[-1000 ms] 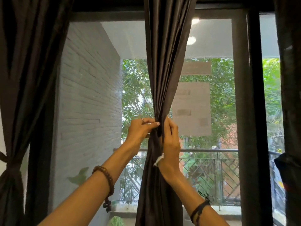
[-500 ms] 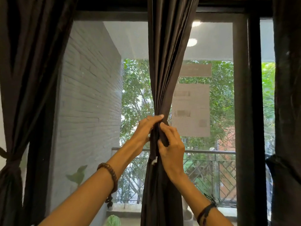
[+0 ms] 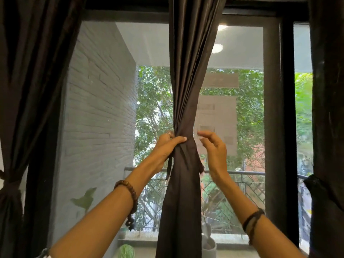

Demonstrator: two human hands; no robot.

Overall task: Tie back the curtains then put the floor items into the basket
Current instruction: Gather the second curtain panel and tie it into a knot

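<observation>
A tall window (image 3: 104, 108) looks onto a balcony. The left hand (image 3: 165, 146) grips the gathered middle curtain (image 3: 186, 183) at its waist. The right hand (image 3: 214, 151), just right of it, hangs loosely curled, holding nothing. Tied curtains (image 3: 11, 183) flank both; a railing (image 3: 242, 173) runs behind.

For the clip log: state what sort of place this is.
Probably a room in a home or office, facing a balcony: dark curtain over a large window, balcony railing and trees outside.
</observation>
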